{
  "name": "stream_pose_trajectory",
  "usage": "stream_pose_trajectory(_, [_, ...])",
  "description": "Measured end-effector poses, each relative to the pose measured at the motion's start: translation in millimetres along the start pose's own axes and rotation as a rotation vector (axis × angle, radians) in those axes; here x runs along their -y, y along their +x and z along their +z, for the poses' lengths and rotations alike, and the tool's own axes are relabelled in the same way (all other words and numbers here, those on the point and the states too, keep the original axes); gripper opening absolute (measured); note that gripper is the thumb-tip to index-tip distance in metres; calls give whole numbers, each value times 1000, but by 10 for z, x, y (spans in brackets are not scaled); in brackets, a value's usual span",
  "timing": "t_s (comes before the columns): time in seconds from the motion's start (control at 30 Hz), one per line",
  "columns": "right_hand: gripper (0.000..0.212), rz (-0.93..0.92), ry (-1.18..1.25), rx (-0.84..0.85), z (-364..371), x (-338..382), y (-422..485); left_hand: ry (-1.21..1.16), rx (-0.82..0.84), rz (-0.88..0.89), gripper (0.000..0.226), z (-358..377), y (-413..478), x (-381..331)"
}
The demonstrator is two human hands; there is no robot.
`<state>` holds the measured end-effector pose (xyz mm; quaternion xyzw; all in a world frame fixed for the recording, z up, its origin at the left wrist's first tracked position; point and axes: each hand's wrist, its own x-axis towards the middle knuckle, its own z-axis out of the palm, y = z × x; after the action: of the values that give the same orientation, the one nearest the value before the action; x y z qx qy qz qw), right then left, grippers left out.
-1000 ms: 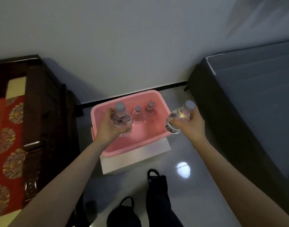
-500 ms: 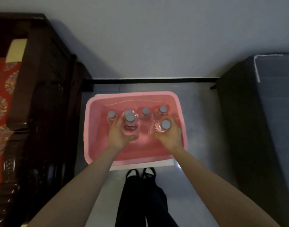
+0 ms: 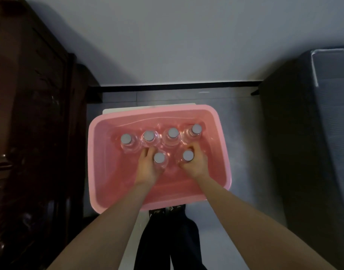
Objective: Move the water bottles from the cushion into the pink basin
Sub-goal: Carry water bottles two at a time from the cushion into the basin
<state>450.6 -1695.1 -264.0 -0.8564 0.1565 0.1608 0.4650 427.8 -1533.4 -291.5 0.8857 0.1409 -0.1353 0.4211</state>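
Note:
A pink basin (image 3: pixel 109 180) sits on the floor below me. Several clear water bottles with grey caps stand upright in a row along its far side (image 3: pixel 173 133). Both my hands are down inside the basin. My left hand (image 3: pixel 147 166) grips one bottle (image 3: pixel 159 158) just in front of the row. My right hand (image 3: pixel 196 164) grips another bottle (image 3: pixel 188 155) beside it. Both held bottles are upright, caps facing me. The cushion is out of view.
Dark carved wooden furniture (image 3: pixel 37 133) stands close on the left. A dark bed frame with a grey mattress (image 3: pixel 313 143) runs along the right. A white wall with a black baseboard (image 3: pixel 177 87) lies behind. A white board (image 3: pixel 147 108) lies under the basin; my dark trouser legs (image 3: pixel 167 240) show below.
Both hands have brought their bottles from above the rim down into the basin, in front of the back row. My view has tilted down over the basin.

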Motion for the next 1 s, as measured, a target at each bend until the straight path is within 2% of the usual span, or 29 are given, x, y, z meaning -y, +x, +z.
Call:
stream_pose_trajectory(0.13, [42,40,-10,16,51,-57,81,24,81,95,63,26,30,2])
stream_pose_trajectory(0.3, [44,74,12,-5,58,-72,95,9,83,76,70,29,17,-31])
stream_pose_trajectory(0.43, [46,61,-80,8,15,-18,93,40,96,44,76,-35,13,-77])
stream_pose_trajectory(0.53, [45,-20,-166,-4,-91,74,58,72,65,33,70,-124,-3,-120])
stream_pose_trajectory(0.67, [23,-180,-386,72,-227,161,18,98,26,121,51,-226,-7,-154])
stream_pose_trajectory(0.77, [17,-278,-534,74,-274,178,62,89,38,151,34,-234,11,-222])
stream_pose_trajectory(0.9, [21,-309,-592,31,-336,206,109,30,48,154,33,-168,29,-326])
stream_pose_trajectory(1.0, [14,-323,-575,-10,-350,216,74,24,53,184,30,-64,51,-428])
